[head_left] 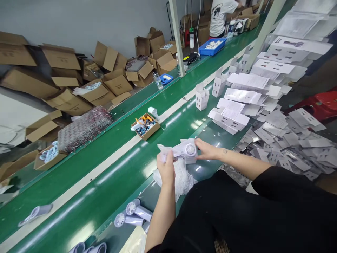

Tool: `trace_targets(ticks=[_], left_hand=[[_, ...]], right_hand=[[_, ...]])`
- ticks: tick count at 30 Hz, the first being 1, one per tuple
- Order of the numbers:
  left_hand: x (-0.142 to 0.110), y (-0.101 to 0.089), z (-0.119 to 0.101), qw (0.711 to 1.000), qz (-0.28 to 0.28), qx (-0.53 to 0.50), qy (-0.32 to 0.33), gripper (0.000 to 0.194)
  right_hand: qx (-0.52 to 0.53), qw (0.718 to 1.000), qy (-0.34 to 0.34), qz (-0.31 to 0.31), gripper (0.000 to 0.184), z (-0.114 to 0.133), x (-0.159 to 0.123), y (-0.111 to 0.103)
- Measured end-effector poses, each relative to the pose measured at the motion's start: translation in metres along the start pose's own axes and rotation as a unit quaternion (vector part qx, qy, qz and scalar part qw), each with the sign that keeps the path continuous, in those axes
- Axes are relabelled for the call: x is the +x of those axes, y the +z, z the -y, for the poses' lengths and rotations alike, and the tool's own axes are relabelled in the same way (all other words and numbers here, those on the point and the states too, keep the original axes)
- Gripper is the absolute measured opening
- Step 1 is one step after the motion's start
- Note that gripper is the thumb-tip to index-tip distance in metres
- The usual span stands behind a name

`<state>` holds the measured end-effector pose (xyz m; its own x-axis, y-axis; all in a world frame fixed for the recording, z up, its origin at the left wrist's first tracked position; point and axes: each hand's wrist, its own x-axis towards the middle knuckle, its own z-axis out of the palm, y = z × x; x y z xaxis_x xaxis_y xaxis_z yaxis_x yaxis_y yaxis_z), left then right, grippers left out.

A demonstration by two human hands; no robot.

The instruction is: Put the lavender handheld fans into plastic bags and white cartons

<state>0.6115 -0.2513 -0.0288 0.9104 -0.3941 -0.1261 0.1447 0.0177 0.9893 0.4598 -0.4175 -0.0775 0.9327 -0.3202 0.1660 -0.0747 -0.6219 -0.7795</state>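
Note:
A pale purple handheld fan [190, 150] with a round grille lies across my two hands, with clear plastic bagging around it. My left hand [167, 168] is closed round its handle end. At the fan's head, the fingers of my right hand [206, 149] pinch the edge of the bagging. Beneath the fan a pile of translucent plastic bags [179, 179] rests on the bench. Left of my left forearm lie two more purple fans [133, 213], their grilles facing outward. Part of the held fan is hidden by my fingers and the plastic.
A green conveyor belt [116, 179] runs diagonally past the bench, carrying a small carton of parts [149, 130] and another fan [37, 213]. White boxes [202, 97] stand at the right beside stacked printed cartons [246, 96]. Beyond are open cardboard boxes [92, 91], a blue tray [212, 46] and a co-worker [221, 17].

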Motion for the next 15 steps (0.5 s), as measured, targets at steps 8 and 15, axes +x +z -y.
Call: trace_targets(ticks=[8, 15], left_hand=[[-0.022, 0.004, 0.021, 0.784, 0.165, 0.456, 0.388, 0.031], [-0.024, 0.034, 0.019, 0.800, 0.133, 0.478, 0.337, 0.025]], right_hand=[[0.008, 0.996, -0.072, -0.055, 0.059, -0.016, -0.014, 0.057], [0.115, 0.993, 0.001, -0.008, 0.049, -0.018, -0.007, 0.041]])
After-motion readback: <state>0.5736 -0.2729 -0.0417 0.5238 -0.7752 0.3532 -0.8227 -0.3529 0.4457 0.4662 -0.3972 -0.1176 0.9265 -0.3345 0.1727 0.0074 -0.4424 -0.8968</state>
